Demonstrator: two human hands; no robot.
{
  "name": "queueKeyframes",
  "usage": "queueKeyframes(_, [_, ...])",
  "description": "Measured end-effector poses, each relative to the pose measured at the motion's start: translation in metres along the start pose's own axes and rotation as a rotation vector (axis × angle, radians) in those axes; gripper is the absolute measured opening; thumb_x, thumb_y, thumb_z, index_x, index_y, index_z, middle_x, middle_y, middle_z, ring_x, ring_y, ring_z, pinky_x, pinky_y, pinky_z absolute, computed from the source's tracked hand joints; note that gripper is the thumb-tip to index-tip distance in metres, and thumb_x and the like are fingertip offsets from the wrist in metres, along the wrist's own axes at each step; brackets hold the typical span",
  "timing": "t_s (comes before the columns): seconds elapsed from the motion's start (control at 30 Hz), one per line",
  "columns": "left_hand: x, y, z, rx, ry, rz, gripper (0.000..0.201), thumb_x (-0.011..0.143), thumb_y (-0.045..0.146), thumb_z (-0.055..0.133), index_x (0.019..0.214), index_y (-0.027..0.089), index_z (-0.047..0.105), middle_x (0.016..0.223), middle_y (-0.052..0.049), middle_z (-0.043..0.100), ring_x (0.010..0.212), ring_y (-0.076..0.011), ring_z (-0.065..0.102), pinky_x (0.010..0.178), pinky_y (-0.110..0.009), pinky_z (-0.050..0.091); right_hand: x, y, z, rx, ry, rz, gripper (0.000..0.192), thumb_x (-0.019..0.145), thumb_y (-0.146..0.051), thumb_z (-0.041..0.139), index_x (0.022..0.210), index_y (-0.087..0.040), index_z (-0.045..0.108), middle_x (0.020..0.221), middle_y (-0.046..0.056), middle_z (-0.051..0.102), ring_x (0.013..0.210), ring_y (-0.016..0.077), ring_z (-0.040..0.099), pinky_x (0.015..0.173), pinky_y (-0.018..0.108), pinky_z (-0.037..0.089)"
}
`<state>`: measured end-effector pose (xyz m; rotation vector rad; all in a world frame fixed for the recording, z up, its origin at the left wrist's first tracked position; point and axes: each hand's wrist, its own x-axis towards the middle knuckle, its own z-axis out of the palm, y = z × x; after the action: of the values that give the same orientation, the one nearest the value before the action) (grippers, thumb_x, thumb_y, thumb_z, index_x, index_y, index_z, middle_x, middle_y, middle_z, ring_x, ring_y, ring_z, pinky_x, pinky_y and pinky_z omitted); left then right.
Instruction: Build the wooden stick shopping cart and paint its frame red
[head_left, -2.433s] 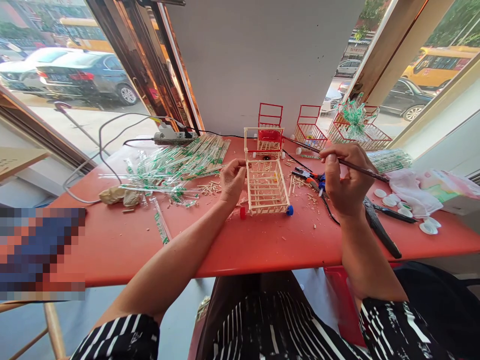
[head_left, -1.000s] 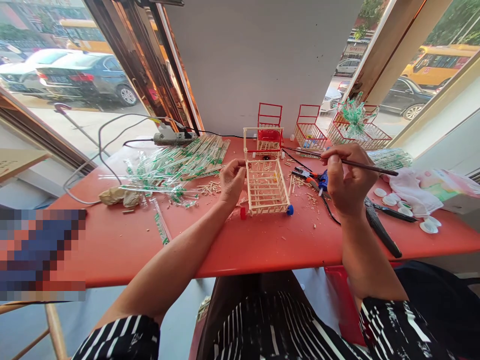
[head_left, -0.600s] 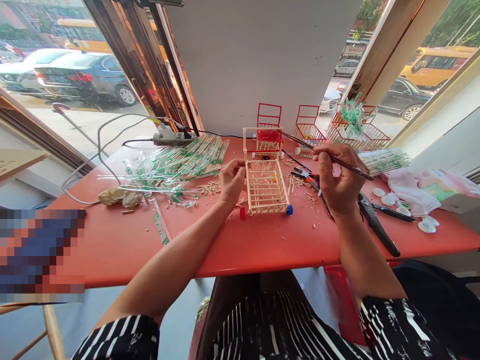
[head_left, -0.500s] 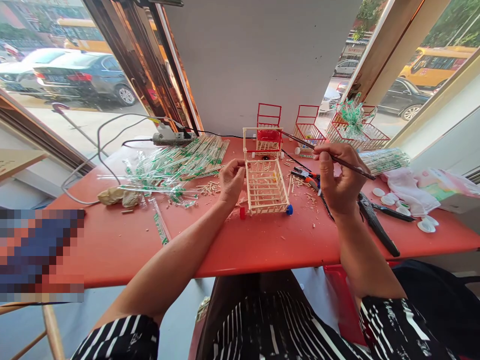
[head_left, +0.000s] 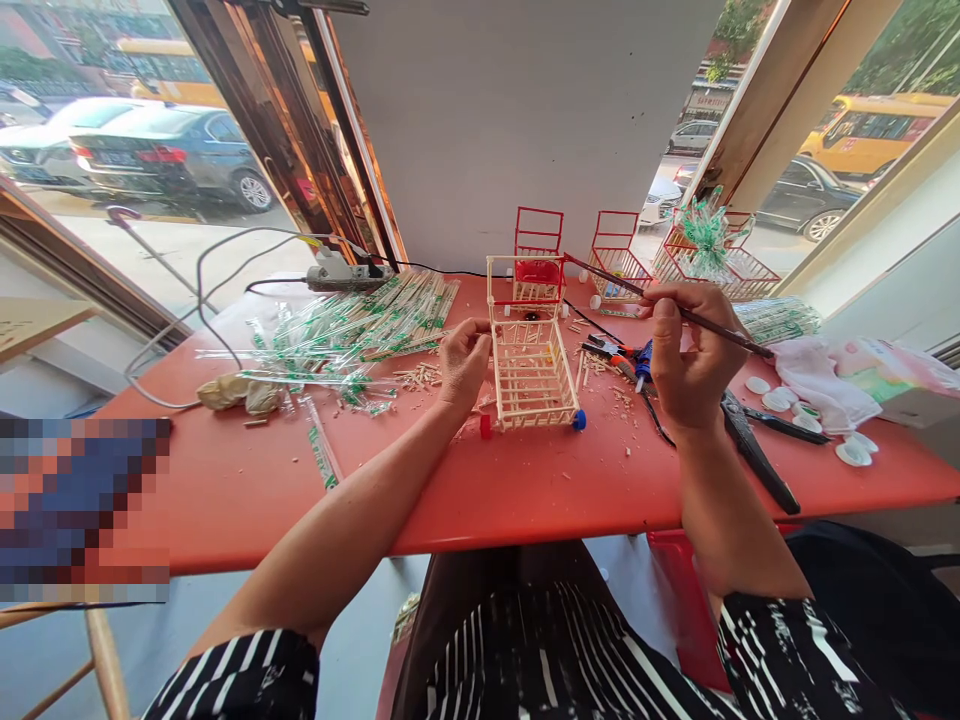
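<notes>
Left hand [head_left: 463, 365] is pinching the stick cart [head_left: 531, 378], standing on the tabletop [head_left: 525, 500], by its left side; right hand [head_left: 694, 350] is gripping a slender brown rod [head_left: 611, 279], tip at the cart's upper right corner.

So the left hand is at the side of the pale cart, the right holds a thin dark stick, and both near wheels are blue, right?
Not quite: the near wheels don't match. The head view shows a red wheel on the left hand's side and a blue wheel on the other. The left hand is at the side of the pale cart, and the right hand holds a thin dark stick.
</notes>
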<state>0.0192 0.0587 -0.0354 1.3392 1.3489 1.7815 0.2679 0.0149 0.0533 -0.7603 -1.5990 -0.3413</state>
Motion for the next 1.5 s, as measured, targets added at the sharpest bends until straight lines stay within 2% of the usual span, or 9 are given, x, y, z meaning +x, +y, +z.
queueKeyframes(0.13, [0.0,-0.002,0.0,0.007,0.004,0.003,0.021,0.073,0.019,0.055,0.077,0.022,0.076,0.068,0.002,0.064,0.065,-0.0151,0.052,0.065,-0.026,0.04,-0.002,0.0,0.002,0.022,0.012,0.001,0.025,0.11,-0.035,0.053,0.104,-0.029,0.076,0.093,0.002,0.079,0.086,0.0208,0.075,0.083,0.043,0.06])
queueKeyframes(0.33, [0.001,-0.003,0.0,0.003,-0.012,-0.001,0.023,0.072,0.024,0.053,0.078,0.022,0.075,0.074,0.001,0.07,0.07,-0.016,0.057,0.07,-0.027,0.043,-0.004,-0.001,0.004,0.05,-0.03,-0.026,0.02,0.11,-0.032,0.056,0.109,-0.031,0.077,0.098,0.001,0.081,0.089,0.0196,0.078,0.083,0.04,0.063])
queueKeyframes(0.5, [0.001,0.0,0.001,0.024,-0.005,-0.006,0.023,0.071,0.025,0.053,0.078,0.023,0.075,0.071,0.001,0.067,0.068,-0.0165,0.056,0.069,-0.028,0.043,0.0,-0.001,0.002,0.016,0.008,-0.033,0.02,0.109,-0.028,0.057,0.105,-0.033,0.077,0.094,0.001,0.082,0.086,0.0195,0.077,0.079,0.039,0.061])
queueKeyframes(0.67, [0.0,0.001,0.0,0.025,-0.004,-0.002,0.022,0.071,0.024,0.054,0.076,0.023,0.074,0.072,0.001,0.068,0.069,-0.0162,0.057,0.068,-0.027,0.043,0.001,-0.001,0.002,0.051,0.044,-0.055,0.02,0.108,-0.025,0.058,0.105,-0.029,0.078,0.093,0.001,0.081,0.086,0.0187,0.076,0.078,0.038,0.059])
queueKeyframes(0.87, [0.0,0.0,0.0,0.01,0.005,0.004,0.021,0.072,0.021,0.055,0.076,0.022,0.075,0.072,0.0,0.069,0.069,-0.0164,0.056,0.068,-0.027,0.043,0.0,-0.006,0.003,0.079,-0.045,-0.09,0.02,0.108,-0.025,0.059,0.107,-0.03,0.078,0.098,0.003,0.082,0.09,0.0212,0.078,0.084,0.041,0.063])
queueKeyframes(0.97, [0.0,0.001,0.0,0.031,-0.001,-0.002,0.022,0.072,0.022,0.054,0.077,0.023,0.076,0.074,0.0,0.07,0.071,-0.0169,0.058,0.069,-0.027,0.044,0.0,-0.005,0.003,0.067,-0.032,-0.096,0.019,0.108,-0.027,0.059,0.106,-0.03,0.078,0.095,0.004,0.081,0.088,0.0224,0.078,0.084,0.042,0.063])
queueKeyframes(1.17, [0.001,0.001,0.0,0.038,0.006,-0.002,0.022,0.073,0.021,0.054,0.076,0.022,0.076,0.075,0.0,0.071,0.072,-0.0169,0.059,0.07,-0.027,0.044,-0.003,0.0,0.003,0.003,0.021,-0.052,0.024,0.11,-0.035,0.057,0.104,-0.03,0.079,0.09,0.003,0.08,0.083,0.0211,0.077,0.086,0.043,0.064])
queueKeyframes(1.37, [0.0,0.002,0.0,0.02,0.006,0.006,0.022,0.073,0.019,0.054,0.074,0.022,0.075,0.068,0.002,0.066,0.065,-0.0155,0.053,0.065,-0.027,0.041,-0.011,-0.008,0.01,0.152,-0.056,0.056,0.023,0.109,-0.035,0.06,0.112,-0.029,0.082,0.097,0.003,0.085,0.09,0.0197,0.081,0.089,0.04,0.065])
queueKeyframes(1.5, [0.0,0.002,0.0,0.017,0.0,-0.004,0.022,0.073,0.019,0.054,0.076,0.022,0.076,0.069,0.002,0.066,0.064,-0.0152,0.053,0.066,-0.027,0.041,-0.013,-0.009,0.013,0.164,-0.083,0.106,0.025,0.109,-0.037,0.06,0.115,-0.028,0.083,0.1,0.004,0.087,0.092,0.0209,0.084,0.091,0.042,0.067])
